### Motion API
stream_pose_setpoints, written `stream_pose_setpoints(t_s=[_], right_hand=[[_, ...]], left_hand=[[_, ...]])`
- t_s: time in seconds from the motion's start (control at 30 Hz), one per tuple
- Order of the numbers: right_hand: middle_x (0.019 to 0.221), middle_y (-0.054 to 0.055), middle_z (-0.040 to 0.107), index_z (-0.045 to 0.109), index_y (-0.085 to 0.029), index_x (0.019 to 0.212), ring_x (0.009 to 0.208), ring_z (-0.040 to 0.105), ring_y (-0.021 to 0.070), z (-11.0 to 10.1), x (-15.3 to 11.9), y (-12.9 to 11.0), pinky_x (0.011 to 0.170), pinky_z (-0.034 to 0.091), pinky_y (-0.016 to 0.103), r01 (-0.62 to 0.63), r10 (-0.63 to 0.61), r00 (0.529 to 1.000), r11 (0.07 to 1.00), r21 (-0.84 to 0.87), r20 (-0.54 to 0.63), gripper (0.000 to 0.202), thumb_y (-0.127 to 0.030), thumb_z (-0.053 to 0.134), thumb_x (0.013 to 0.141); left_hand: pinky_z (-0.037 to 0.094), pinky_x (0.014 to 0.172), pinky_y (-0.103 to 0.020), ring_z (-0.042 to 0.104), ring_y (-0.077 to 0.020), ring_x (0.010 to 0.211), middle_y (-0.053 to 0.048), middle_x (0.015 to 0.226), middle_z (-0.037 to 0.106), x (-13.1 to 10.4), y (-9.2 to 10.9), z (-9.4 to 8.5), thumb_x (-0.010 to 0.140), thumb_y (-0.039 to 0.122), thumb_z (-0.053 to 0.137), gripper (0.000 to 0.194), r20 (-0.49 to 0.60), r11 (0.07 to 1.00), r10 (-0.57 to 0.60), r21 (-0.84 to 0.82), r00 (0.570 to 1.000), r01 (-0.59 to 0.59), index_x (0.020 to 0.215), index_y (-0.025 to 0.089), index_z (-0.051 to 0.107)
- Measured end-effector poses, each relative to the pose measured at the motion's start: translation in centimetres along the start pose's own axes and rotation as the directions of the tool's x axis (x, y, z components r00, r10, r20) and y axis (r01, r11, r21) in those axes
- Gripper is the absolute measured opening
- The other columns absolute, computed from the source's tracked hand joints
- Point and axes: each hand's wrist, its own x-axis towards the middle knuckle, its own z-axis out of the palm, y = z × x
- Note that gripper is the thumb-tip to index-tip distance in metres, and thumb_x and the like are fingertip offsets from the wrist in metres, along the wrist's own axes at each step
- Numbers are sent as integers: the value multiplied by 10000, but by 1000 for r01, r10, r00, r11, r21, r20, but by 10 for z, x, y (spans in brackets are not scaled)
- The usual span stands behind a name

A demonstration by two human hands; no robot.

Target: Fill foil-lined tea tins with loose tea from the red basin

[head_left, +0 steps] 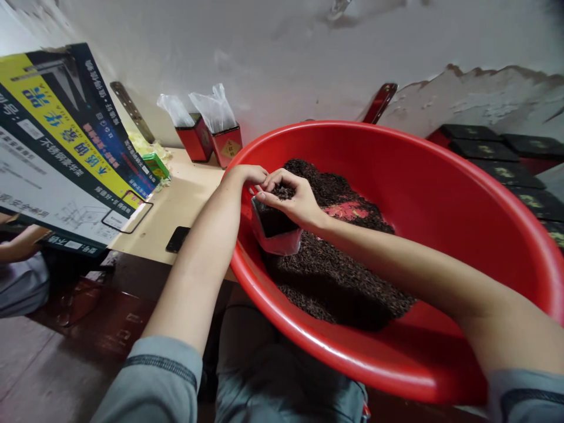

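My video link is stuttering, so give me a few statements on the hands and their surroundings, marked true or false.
1. The right hand holds dark leaves. True.
2. The red basin is bare inside. False: dark leaves lie in it.
3. A black phone lies on the table. True.
4. The two red tins with plastic bags stand inside the basin. False: they stand on the table.
5. The left hand is down beside the phone. False: it is by the open container, close to the right hand.

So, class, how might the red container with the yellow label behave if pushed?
The red container likely stays rigid: its sides look flat. Seemingly taller than wide, it might tip. Its thin, wrinkled plastic bag would probably flop.
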Motion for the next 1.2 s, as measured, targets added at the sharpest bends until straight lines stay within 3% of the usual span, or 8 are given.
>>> stream_pose_setpoints(t_s=[0.23,0.4,0.5,0.6,0.67,0.87,1.0,1.2], right_hand=[[787,1,646,656,-212,805,762,603,150,-18,6,0,754,504,326,-84,82,994,996,31,68,479,-685,615,864],[971,63,678,683,-206,1025,929,643,190,-91,24,68,919,506,400,-137,88,979,953,-271,-185,614,-750,415,927],[1272,189,612,630,-158,1256,1185,582,296,-146,10,123,1083,415,509,-448,285,889,700,-556,-358,725,-758,476,879],[1577,258,325,424,-144,1507,1459,340,393,-173,-16,161,1178,226,633,-712,519,696,412,-569,-496,849,-738,412,901],[1624,273,221,279,-119,1580,1514,241,384,-171,-27,178,1192,196,620,-762,548,641,372,-530,-537,903,-730,350,920],[1527,289,361,138,-130,1622,1423,379,408,-116,-5,194,1137,325,545,-743,495,669,429,-513,-555,1137,-812,518,796],[1453,238,438,275,-248,1593,1306,490,434,-81,15,186,1052,417,550,-704,508,703,399,-587,-497,1120,-809,658,703],[1373,153,496,463,-282,1460,1230,563,360,-63,29,179,1000,484,471,-698,500,702,340,-630,-508,805,-525,754,750]], left_hand=[[557,849,-252,690,-224,1098,-117,1303,681,-1,0,8,838,310,656,517,20,978,-63,-199,998,66,1338,181,626],[558,849,-280,664,-242,1166,-151,1386,619,4,-2,8,948,429,582,576,46,967,-84,-237,995,93,1462,181,505],[552,805,-251,657,-232,1174,-163,1420,590,5,-2,7,985,415,530,550,72,969,-90,-223,993,104,1468,157,483],[546,773,-235,665,-226,1151,-175,1409,594,7,-5,6,989,420,525,550,95,977,-89,-185,991,106,1465,146,483],[545,761,-229,667,-224,1139,-180,1397,602,10,-8,5,983,426,539,569,98,980,-78,-177,992,94,1471,142,474],[565,763,-239,665,-242,1163,-139,1479,551,16,-11,2,973,405,576,549,99,978,-85,-179,991,102,1477,209,483],[577,797,-275,661,-259,1175,-141,1480,552,12,-5,1,986,426,562,524,94,982,-100,-151,991,113,1455,197,510],[572,799,-277,670,-249,1152,-144,1436,589,6,0,3,990,398,561,556,82,978,-127,-158,988,139,1489,173,461]])
